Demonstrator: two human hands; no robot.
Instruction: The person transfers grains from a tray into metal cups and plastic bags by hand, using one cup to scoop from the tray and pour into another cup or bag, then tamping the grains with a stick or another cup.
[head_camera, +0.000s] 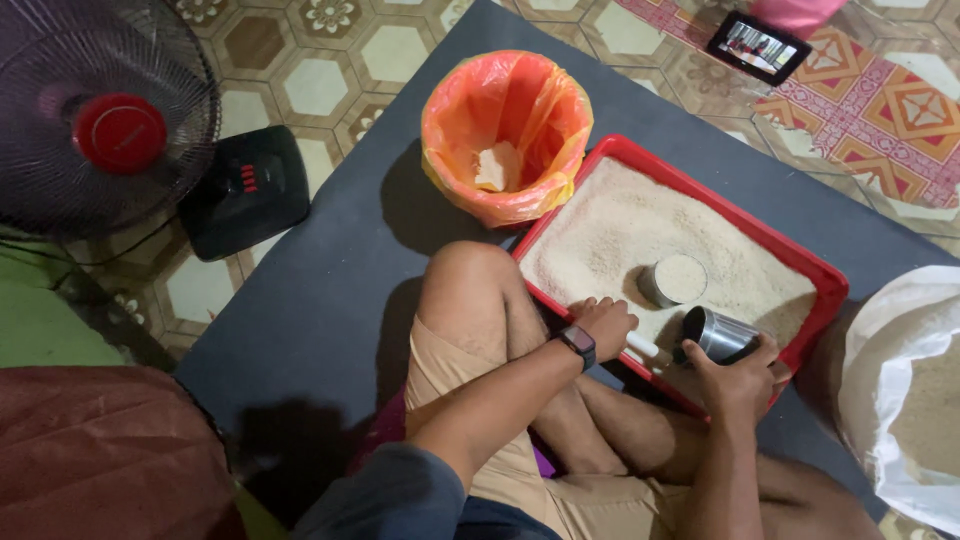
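Head view: red tray (640, 155) holds rice (620, 225); metal cup (722, 335) tilted in right hand (735, 380).

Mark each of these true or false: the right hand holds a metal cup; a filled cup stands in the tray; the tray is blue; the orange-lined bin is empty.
1. The right hand holds a metal cup: true.
2. A filled cup stands in the rice in the tray: true.
3. The tray is blue: false, it is red.
4. The orange-lined bin is empty: false, a pale lump lies inside.
5. The left hand rests at the tray's near edge: true.
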